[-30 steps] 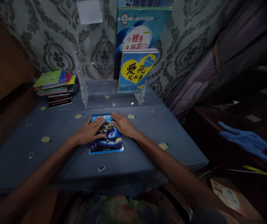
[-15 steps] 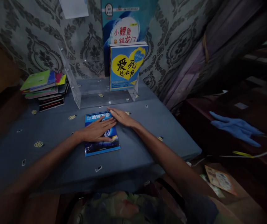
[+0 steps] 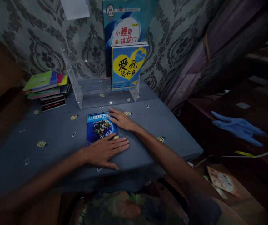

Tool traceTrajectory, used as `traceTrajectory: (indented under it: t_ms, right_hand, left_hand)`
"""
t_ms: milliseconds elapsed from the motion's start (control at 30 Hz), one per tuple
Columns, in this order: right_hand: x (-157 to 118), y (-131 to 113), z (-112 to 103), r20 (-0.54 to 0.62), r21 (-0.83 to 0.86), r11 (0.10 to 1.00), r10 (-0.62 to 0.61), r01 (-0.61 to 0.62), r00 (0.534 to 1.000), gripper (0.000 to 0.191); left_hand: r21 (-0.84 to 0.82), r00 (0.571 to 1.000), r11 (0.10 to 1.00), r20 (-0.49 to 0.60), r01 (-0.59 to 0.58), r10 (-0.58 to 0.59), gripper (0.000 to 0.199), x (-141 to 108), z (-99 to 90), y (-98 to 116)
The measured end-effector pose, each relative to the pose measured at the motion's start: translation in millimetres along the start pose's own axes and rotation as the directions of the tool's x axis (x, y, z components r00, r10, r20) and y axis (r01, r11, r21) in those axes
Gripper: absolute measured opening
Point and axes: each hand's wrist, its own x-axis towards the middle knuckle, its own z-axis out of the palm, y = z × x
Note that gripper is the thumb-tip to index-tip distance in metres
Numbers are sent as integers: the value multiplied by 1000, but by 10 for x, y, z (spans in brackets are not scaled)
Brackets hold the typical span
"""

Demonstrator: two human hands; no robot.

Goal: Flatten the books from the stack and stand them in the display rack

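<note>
The booklet [image 3: 101, 126] is glossy paper, the rack [image 3: 108, 100] shiny plastic, the tablecloth [image 3: 143, 125] matt

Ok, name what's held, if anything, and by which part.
Nothing is held: the left hand lies open, low across the book, the right hand open at its upper right corner.

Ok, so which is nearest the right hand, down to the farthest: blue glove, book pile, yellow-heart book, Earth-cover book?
1. Earth-cover book: under the fingertips of the right hand.
2. Yellow-heart book: beyond the hand, upright at the right end of the clear rack.
3. Book pile: left, toward the back.
4. Blue glove: far right, off the table.
</note>
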Motion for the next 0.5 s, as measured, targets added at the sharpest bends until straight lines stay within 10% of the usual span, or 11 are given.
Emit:
traceTrajectory:
  t_ms: [133,233,367,500]
  right_hand:
    - [-37,-74,43,27,-93,996,-8,11,1000,53]
    - [-107,-171,63,37,-134,991,-3,8,999,51]
    - [-266,-325,105,-1,-152,987,45,-45,999,47]
    - [-391,-495,239,-32,-81,988,129,-131,991,57]
  left_hand:
    - [-14,990,995,-103,94,-95,64,-95,30,63]
    - [4,894,946,-330,323,-303,40,-216,87,11]
    - [-92,493,699,-644,709,-585,51,-365,287,-270]
    - [-629,100,441,-501,640,-860,60,-352,331,-625]
